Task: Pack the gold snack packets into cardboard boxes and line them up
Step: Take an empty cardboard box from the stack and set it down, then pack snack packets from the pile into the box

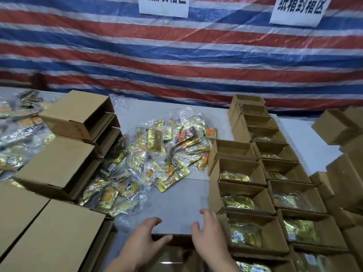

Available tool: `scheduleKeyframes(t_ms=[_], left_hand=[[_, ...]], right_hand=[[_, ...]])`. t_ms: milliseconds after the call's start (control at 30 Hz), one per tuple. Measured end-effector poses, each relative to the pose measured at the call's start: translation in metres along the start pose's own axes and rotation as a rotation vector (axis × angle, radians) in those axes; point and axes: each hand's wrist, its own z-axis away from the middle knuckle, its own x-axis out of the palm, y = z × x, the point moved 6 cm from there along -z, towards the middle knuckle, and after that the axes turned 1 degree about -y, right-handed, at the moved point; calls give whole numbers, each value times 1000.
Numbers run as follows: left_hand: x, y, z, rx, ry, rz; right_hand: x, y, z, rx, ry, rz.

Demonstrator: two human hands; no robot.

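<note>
Gold snack packets lie heaped in clear plastic wrap on the grey table, between closed cardboard boxes stacked at left and two rows of open cardboard boxes at right, most showing gold packets inside. Left hand and right hand, fingers spread and holding nothing, rest on the far rim of an open box at the near table edge. Striped tarp with two paper signs hangs behind.

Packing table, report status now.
Left hand and right hand open, on near box rim. Packet pile loose mid-table. Filled boxes lined right. Nothing blocking.
</note>
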Motion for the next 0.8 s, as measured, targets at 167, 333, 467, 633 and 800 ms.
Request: scheduleKeyframes(t_ms=[167, 333, 467, 633, 800], left_hand=[[-37, 53, -66, 177, 181, -81], [-51, 125, -210, 286, 161, -310], [-35, 147, -309, 299, 102, -427], [-20, 154, -387, 280, 154, -515], [1, 143, -421, 207, 106, -584]], right_hand=[[-39, -34, -55, -47, 68, -160], [-56, -38, -81, 24, 96, -367], [-53, -26, -87, 86, 76, -512], [-47, -1, -92, 163, 155, -642], [-44, 12, -114, 231, 88, -622]])
